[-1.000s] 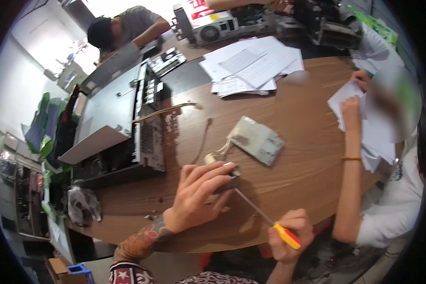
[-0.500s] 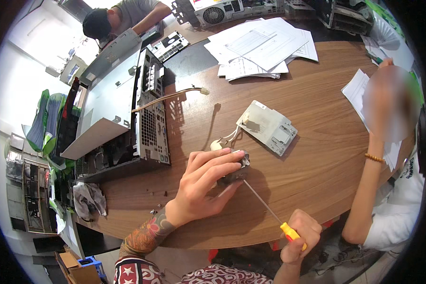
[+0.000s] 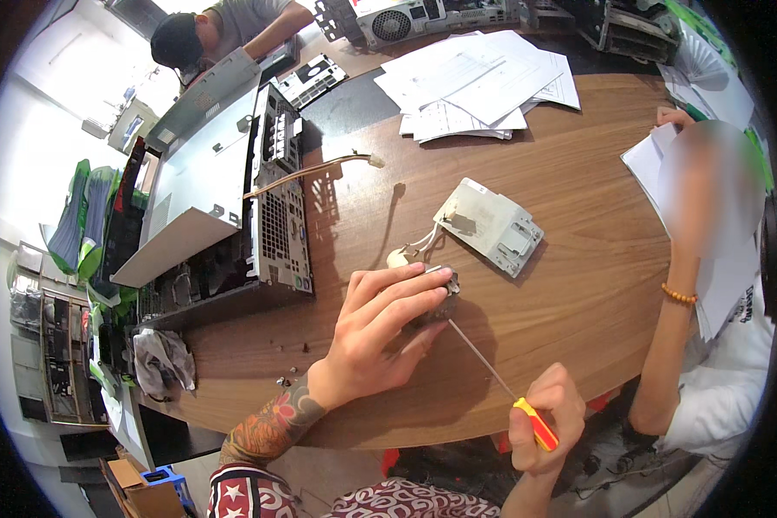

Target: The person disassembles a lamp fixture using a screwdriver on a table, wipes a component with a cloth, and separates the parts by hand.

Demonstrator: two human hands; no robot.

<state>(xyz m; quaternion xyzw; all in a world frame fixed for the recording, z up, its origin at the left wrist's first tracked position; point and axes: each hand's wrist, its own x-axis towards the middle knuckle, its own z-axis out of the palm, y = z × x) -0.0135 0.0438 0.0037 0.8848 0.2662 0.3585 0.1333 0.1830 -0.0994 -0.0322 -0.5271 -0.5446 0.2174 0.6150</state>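
My left hand [image 3: 375,328] is closed around a small dark part [image 3: 440,312], pressing it on the brown table; its fingers hide most of it, so I cannot tell its kind. In my right hand [image 3: 548,419] is a screwdriver [image 3: 535,423] with a yellow and red handle. The thin shaft slants up and left, and its tip meets the side of the dark part. White wires [image 3: 425,242] run from beside my left fingers to a flat grey metal plate [image 3: 490,226] lying just beyond.
An opened computer case [image 3: 268,207] stands at the left, a cable [image 3: 306,175] jutting from it. A grey rag [image 3: 162,363] and several small screws [image 3: 287,381] lie near the left edge. Paper sheets [image 3: 483,82] are piled at the back. A co-worker's arm [image 3: 669,345] rests at the right.
My right hand has turned the screwdriver a little, so more red shows on its handle. My left hand stays on the dark part. The co-worker at the right has shifted the papers.
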